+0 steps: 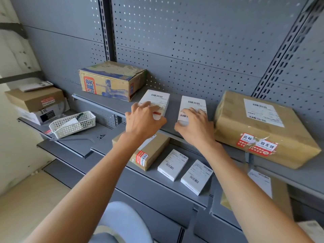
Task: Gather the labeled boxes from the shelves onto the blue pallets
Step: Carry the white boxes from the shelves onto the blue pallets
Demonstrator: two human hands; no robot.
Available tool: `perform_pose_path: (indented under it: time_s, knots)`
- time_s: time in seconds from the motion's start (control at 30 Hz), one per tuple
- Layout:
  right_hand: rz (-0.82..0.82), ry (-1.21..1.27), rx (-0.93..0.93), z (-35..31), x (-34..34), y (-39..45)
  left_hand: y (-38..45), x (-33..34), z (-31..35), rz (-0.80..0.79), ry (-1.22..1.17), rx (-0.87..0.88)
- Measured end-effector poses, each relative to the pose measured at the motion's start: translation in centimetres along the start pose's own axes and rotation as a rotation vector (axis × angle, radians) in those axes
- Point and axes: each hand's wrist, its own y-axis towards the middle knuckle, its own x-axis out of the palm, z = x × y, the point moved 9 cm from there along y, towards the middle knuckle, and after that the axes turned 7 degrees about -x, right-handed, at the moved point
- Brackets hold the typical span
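Note:
Two small white labeled boxes lie side by side on the upper grey shelf (pixel 171 109). My left hand (pixel 142 118) grips the near end of the left white box (pixel 157 99), fingers over its top and thumb below. My right hand (pixel 194 127) grips the near end of the right white box (pixel 193 105) the same way. On the shelf below lie a small brown box (pixel 154 151) and two more white labeled boxes (pixel 172 164) (pixel 197 177). No blue pallet is in view.
A large brown labeled carton (pixel 263 128) sits right of my hands and a printed cardboard box (pixel 112 79) behind them at left. A white mesh basket (pixel 72 124) and more cartons (pixel 35 98) stand on the left shelves. Pegboard backs the shelves.

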Motion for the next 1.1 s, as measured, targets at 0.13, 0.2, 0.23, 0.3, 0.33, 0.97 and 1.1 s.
perform_pose_path:
  time_s: [0.13, 0.2, 0.23, 0.3, 0.33, 0.97, 1.1]
  knots:
    - [0.062, 0.003, 0.009, -0.1, -0.5, -0.6, -0.2, 0.1, 0.0, 0.004, 0.004, -0.013]
    - [0.070, -0.014, -0.006, -0.4, -0.5, -1.0, -0.3, 0.0, -0.1, 0.012, -0.001, -0.008]
    - [0.056, -0.023, 0.000, -0.5, -0.6, -1.2, -0.4, 0.0, -0.2, 0.016, -0.010, -0.008]
    - [0.040, -0.021, 0.014, -0.6, -0.6, -1.7, -0.7, -0.1, -0.5, 0.028, -0.038, -0.011]
    - [0.045, -0.015, 0.015, -0.7, -0.7, -1.9, -0.9, -0.1, -0.7, 0.036, -0.049, -0.010]
    - [0.366, 0.236, -0.180, -1.5, -11.6, -7.8, -8.3, -8.7, 3.3, 0.330, -0.132, 0.093]
    - [0.377, 0.163, -0.179, 0.4, -15.5, -11.5, -11.8, -9.4, 7.0, 0.341, -0.135, 0.129]
